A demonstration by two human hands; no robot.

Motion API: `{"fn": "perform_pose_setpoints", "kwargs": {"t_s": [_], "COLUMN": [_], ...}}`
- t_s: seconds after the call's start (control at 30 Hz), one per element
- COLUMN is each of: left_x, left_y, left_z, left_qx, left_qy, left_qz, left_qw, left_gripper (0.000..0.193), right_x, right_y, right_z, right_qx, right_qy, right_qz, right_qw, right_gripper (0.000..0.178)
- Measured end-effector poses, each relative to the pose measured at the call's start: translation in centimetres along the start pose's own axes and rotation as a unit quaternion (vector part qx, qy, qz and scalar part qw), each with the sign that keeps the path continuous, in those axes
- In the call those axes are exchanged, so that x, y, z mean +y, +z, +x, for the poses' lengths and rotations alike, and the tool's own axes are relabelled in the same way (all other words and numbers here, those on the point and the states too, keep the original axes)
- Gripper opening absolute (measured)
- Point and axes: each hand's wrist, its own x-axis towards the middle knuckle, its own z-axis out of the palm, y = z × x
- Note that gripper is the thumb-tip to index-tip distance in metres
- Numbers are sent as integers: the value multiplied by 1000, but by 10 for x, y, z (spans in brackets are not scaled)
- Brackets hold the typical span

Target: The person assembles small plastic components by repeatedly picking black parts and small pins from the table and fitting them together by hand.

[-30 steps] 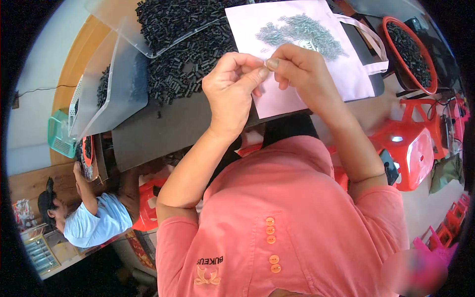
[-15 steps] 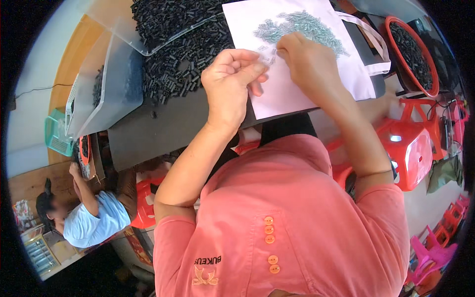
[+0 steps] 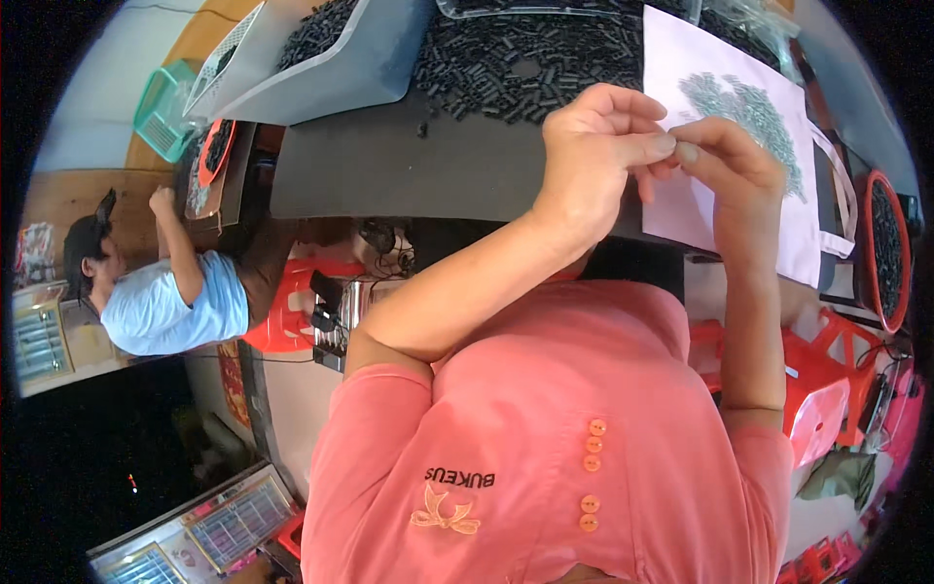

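Note:
My left hand (image 3: 595, 161) is closed, its thumb and forefinger pinched together. My right hand (image 3: 737, 185) meets it fingertip to fingertip, also in a pinch. Whatever lies between the fingers is too small to make out. Both hands are above a pale pink cloth bag (image 3: 671, 49) laid flat on the dark table. On the bag, just beyond my right hand, is a heap of small, thin, silvery-green pieces (image 3: 744, 112). Many short black tube-like pieces (image 3: 516, 73) are spread on the table beyond my left hand.
A translucent plastic bin (image 3: 370, 73) of black pieces stands on the dark table (image 3: 418, 165) at left. At right is a red-rimmed basin (image 3: 887, 253) of black pieces, with red stools (image 3: 817, 389) below. A person in light blue (image 3: 180, 302) works at far left.
My right hand has left the heap of silvery pieces and come to my left hand's fingertips. The whole view has swung left, so the table and bag appear farther right.

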Motion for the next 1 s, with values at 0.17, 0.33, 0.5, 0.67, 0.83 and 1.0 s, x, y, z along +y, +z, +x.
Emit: {"fn": "perform_pose_setpoints", "kwargs": {"t_s": [0.17, 0.33, 0.5, 0.67, 0.83, 1.0], "left_x": [19, 66, 70, 64, 70, 68], "left_y": [-32, -135, -165, -168, -166, -174], "left_z": [-28, -27, -15, -13, -27, -33], "left_qx": [91, 227, 185, 177, 153, 157], "left_qy": [73, 300, 198, 204, 213, 239], "left_qz": [208, 619, 789, 784, 736, 710], "left_qw": [971, 689, 552, 559, 624, 644], "left_gripper": [12, 10, 20, 18, 19, 12], "right_x": [-3, 7, 9, 10, 8, 10], "right_y": [18, 11, 17, 17, 17, 21], "right_z": [-2, -1, 0, 0, 2, 3], "right_qx": [-5, 12, 5, 3, 7, 6], "right_qy": [-20, -58, -44, -50, -50, -79], "right_qz": [-69, -108, -119, -148, -157, -177], "right_qw": [997, 992, 992, 988, 986, 981], "right_gripper": [10, 9, 9, 9, 8, 9]}}
